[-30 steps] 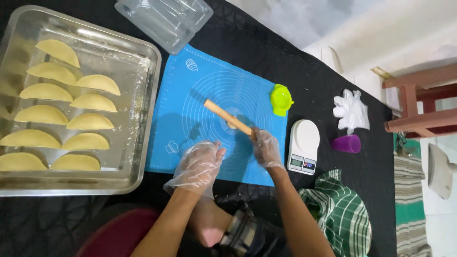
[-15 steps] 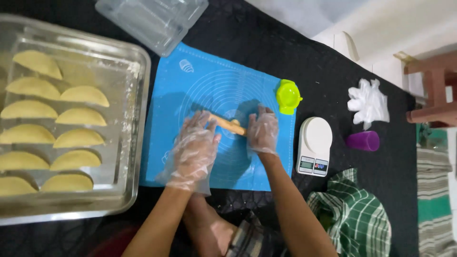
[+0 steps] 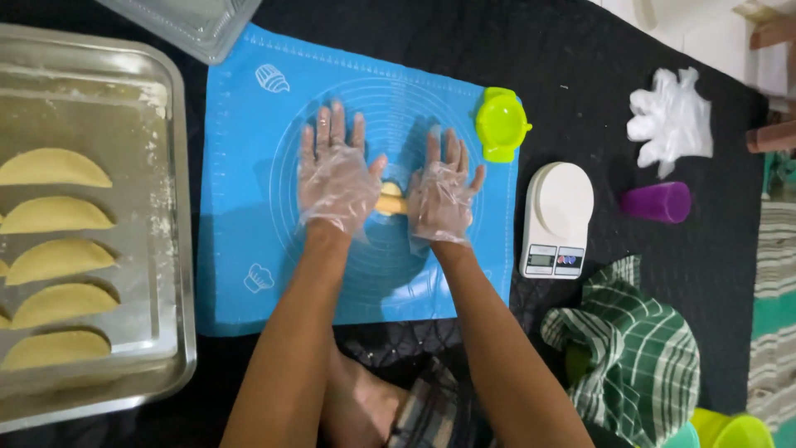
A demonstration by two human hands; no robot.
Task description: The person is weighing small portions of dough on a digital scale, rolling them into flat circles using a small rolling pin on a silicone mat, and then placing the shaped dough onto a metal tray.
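Both hands (image 3: 336,178) (image 3: 444,199) flat, fingers spread, on rolling pin (image 3: 391,202); scale (image 3: 555,217) right (mat (image 3: 249,207) beneath).

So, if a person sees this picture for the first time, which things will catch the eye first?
First, the two gloved hands, the left hand and the right hand, pressing flat on a small wooden rolling pin in the middle of the bright blue baking mat. Next, the metal tray at the left with a column of pale half-moon pastries. At the right, a lime-green dumpling press and a white kitchen scale stand out on the black cloth.
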